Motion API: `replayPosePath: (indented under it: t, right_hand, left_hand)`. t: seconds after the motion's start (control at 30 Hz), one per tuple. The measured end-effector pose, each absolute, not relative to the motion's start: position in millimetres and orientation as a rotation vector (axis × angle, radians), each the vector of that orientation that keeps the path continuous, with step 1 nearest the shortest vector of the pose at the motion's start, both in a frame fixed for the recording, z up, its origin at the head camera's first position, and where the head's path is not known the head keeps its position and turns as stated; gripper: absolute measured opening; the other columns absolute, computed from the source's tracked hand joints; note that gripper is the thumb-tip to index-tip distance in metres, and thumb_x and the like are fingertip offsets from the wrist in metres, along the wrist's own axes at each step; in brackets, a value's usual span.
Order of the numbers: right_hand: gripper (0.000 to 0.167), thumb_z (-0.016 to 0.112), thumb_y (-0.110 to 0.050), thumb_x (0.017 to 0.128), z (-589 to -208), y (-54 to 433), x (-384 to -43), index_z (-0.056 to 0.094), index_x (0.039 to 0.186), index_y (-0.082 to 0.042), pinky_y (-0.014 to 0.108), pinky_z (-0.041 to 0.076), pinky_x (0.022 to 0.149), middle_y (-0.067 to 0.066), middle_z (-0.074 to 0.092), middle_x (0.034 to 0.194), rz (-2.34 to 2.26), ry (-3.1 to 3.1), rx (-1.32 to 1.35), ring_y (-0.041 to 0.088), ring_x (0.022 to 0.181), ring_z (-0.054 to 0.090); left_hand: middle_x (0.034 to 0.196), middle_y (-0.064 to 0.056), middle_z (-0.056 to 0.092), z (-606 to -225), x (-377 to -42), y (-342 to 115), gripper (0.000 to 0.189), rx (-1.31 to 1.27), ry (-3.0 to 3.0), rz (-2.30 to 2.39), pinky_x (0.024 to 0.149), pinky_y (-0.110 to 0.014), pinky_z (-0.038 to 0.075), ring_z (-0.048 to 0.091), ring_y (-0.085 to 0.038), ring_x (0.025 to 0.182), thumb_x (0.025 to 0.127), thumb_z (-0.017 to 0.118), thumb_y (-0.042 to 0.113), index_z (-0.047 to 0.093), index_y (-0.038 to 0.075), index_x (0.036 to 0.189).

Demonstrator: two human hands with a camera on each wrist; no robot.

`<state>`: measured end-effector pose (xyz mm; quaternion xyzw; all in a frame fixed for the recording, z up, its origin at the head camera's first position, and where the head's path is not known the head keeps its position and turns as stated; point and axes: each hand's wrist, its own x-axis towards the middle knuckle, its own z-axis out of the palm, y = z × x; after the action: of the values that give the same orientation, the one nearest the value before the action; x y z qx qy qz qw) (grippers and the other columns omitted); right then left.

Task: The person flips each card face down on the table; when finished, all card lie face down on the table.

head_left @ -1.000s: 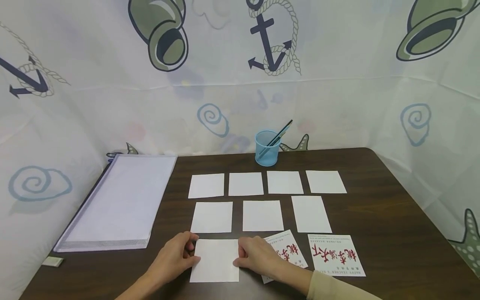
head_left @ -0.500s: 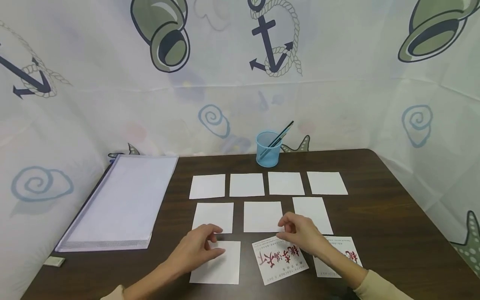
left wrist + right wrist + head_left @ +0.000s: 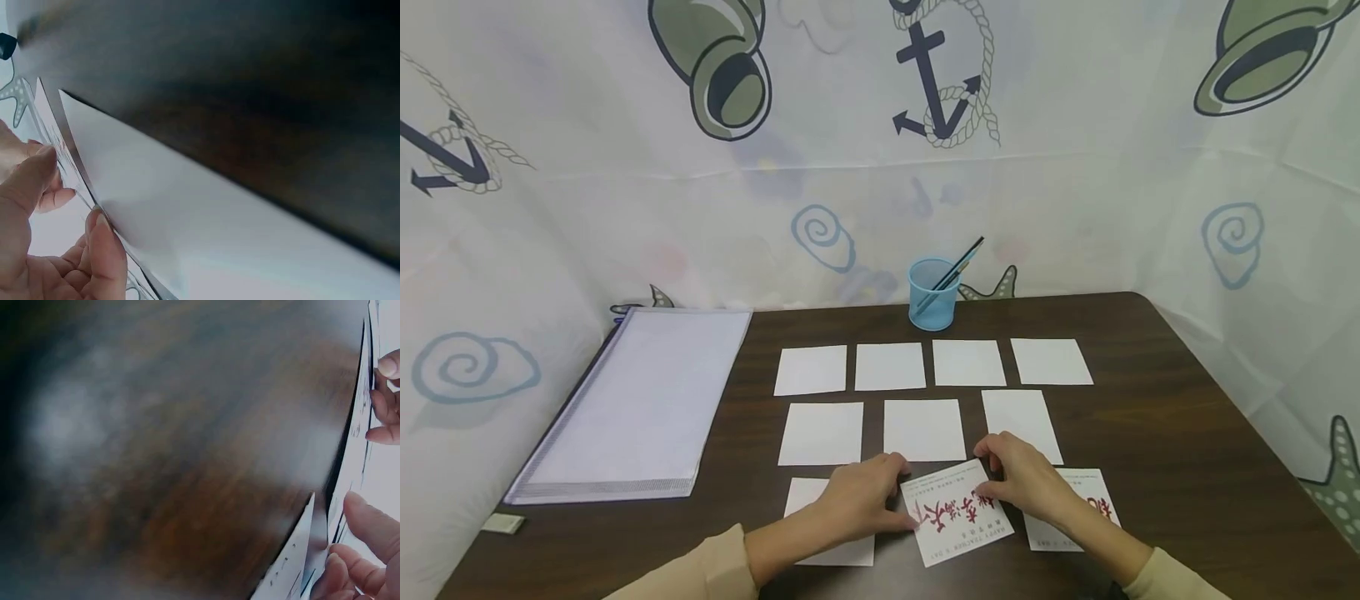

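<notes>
A greeting card (image 3: 951,533) with red characters and small grey print lies slightly turned at the front middle of the table. My right hand (image 3: 1026,479) pinches its upper right corner, thumb over the printed face. At the card's left edge, my left hand (image 3: 861,500) touches it with thumb and fingertips spread apart. Under the left hand and wrist is a blank white card (image 3: 842,554), partly covered. A second printed card (image 3: 1060,533) lies to the right, partly hidden by the right forearm. Both wrist views show the hands at the card's edges.
Two rows of blank white cards (image 3: 925,429) lie beyond the hands. A light blue cup (image 3: 931,308) with pencils stands at the back. On the left lies a large white folder (image 3: 640,400), with a small pale block (image 3: 503,523) near its front corner.
The left hand has left the blank white card and moved right to the printed card. My right hand has let go of the blank card and taken the printed card's corner; that card has turned.
</notes>
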<state>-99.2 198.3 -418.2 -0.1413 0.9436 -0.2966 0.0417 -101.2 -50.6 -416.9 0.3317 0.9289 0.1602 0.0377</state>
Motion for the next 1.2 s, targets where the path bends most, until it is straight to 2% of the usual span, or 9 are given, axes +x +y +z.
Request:
replayPosePath:
  t: [0.23, 0.53, 0.7, 0.9, 1.03, 1.2]
  right_hand:
    - [0.036, 0.082, -0.010, 0.068, -416.1, 197.3, -99.2, 0.058, 0.095, -0.011, 0.021, 0.033, 0.056, -0.003, 0.047, 0.079, -0.842, 2.905, -0.491, 0.010, 0.067, 0.040]
    - [0.040, 0.083, -0.011, 0.067, -417.8, 197.8, -100.4, 0.053, 0.093, -0.011, 0.021, 0.033, 0.056, -0.003, 0.046, 0.080, -0.841, 2.909, -0.510, 0.009, 0.068, 0.040]
    - [0.041, 0.083, -0.012, 0.068, -417.8, 198.7, -99.6, 0.050, 0.092, -0.012, 0.020, 0.035, 0.057, -0.005, 0.048, 0.078, -0.850, 2.907, -0.512, 0.008, 0.067, 0.041]
    - [0.040, 0.081, -0.009, 0.070, -416.4, 199.9, -97.8, 0.048, 0.092, -0.012, 0.020, 0.033, 0.050, -0.008, 0.047, 0.069, -0.891, 2.893, -0.524, 0.004, 0.058, 0.039]
    - [0.038, 0.079, -0.006, 0.072, -415.5, 201.9, -97.0, 0.047, 0.092, -0.011, 0.019, 0.034, 0.049, -0.009, 0.046, 0.067, -0.969, 2.857, -0.524, 0.002, 0.056, 0.039]
    - [0.032, 0.072, -0.001, 0.078, -410.8, 207.1, -97.8, 0.045, 0.093, -0.008, 0.019, 0.035, 0.048, -0.002, 0.046, 0.072, -1.197, 2.721, -0.483, 0.004, 0.058, 0.042]
  left_hand:
    - [0.070, 0.011, 0.048, -418.0, -102.2, -46.1, 0.049, 1.084, 2.856, 0.475, 0.046, -0.015, 0.031, 0.038, 0.002, 0.057, 0.068, 0.081, 0.043, 0.057, 0.012, 0.097]
    - [0.072, 0.011, 0.046, -414.8, -102.2, -42.9, 0.047, 0.978, 2.787, 0.549, 0.047, -0.017, 0.032, 0.038, 0.000, 0.058, 0.070, 0.081, 0.037, 0.053, 0.013, 0.099]
    - [0.079, 0.009, 0.044, -415.9, -100.1, -41.5, 0.049, 0.941, 2.803, 0.582, 0.049, -0.018, 0.033, 0.039, -0.003, 0.065, 0.068, 0.083, 0.034, 0.051, 0.014, 0.099]
    - [0.087, 0.006, 0.044, -418.0, -97.8, -39.8, 0.049, 0.940, 2.831, 0.638, 0.055, -0.018, 0.035, 0.038, -0.007, 0.073, 0.067, 0.084, 0.030, 0.051, 0.014, 0.098]
    - [0.081, 0.007, 0.048, -416.9, -99.3, -38.8, 0.046, 0.940, 2.777, 0.729, 0.053, -0.017, 0.034, 0.039, -0.004, 0.066, 0.068, 0.083, 0.022, 0.050, 0.012, 0.097]
    - [0.072, 0.006, 0.055, -412.9, -105.8, -39.0, 0.036, 0.872, 2.587, 1.044, 0.050, -0.015, 0.039, 0.045, 0.001, 0.057, 0.074, 0.078, 0.008, 0.049, 0.009, 0.095]
